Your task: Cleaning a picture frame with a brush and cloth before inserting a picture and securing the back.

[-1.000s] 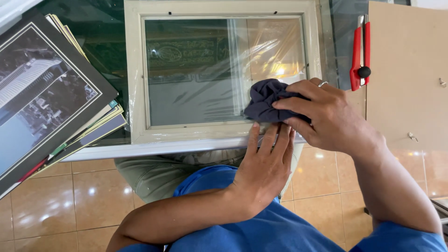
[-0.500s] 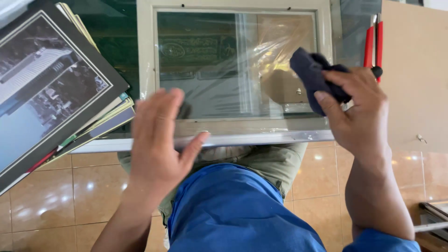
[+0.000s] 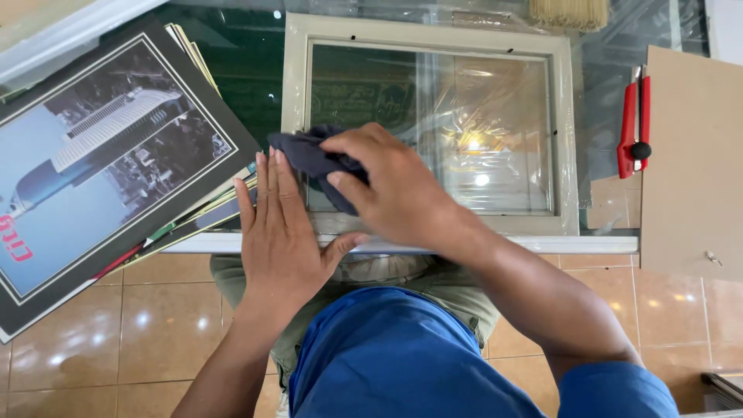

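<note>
A pale cream picture frame (image 3: pixel 429 35) with a glass pane lies flat on a glass table. My right hand (image 3: pixel 391 186) grips a dark blue cloth (image 3: pixel 309 155) and presses it on the pane near the frame's lower left corner. My left hand (image 3: pixel 282 232) lies flat, fingers together, against the frame's lower left edge beside the cloth. Clear plastic film covers the pane's right half (image 3: pixel 495 131).
A stack of matted photo prints (image 3: pixel 108 162) lies at the left of the table. A red utility knife (image 3: pixel 636 120) rests at the right beside a brown backing board (image 3: pixel 693 155). A straw brush (image 3: pixel 569 11) sits at the far edge. Tiled floor shows below.
My right hand carried the cloth from the frame's right side across to its lower left corner. My left hand moved up from the table edge and settled flat on the frame's left edge.
</note>
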